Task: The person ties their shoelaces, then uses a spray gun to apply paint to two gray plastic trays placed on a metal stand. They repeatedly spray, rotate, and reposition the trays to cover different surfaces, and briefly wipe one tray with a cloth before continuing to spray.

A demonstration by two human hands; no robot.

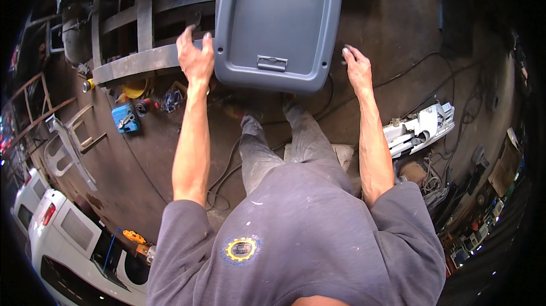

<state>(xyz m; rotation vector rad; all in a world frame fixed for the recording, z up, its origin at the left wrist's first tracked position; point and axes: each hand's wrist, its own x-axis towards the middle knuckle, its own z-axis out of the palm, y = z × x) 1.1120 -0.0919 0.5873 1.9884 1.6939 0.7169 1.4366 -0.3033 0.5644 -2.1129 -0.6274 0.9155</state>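
A dark grey moulded plastic panel (276,21) with rounded corners and a recessed middle is in front of me. It has a small rectangular latch-like fitting (272,63) near its lower edge and a round hole in each lower corner. What supports the panel cannot be seen. Beside its left edge is my left hand (196,60), fingers spread and thumb close to the rim; whether it touches is unclear. My right hand (358,69) is off the right edge, apart from the panel, with its fingers loosely bent and nothing visible in them.
A metal frame (145,13) stands left of the panel. On the floor lie a blue case (125,119), a white bumper-like part (424,129) and dark cables (418,67). A white vehicle (71,232) is at lower left; clutter lines the right side.
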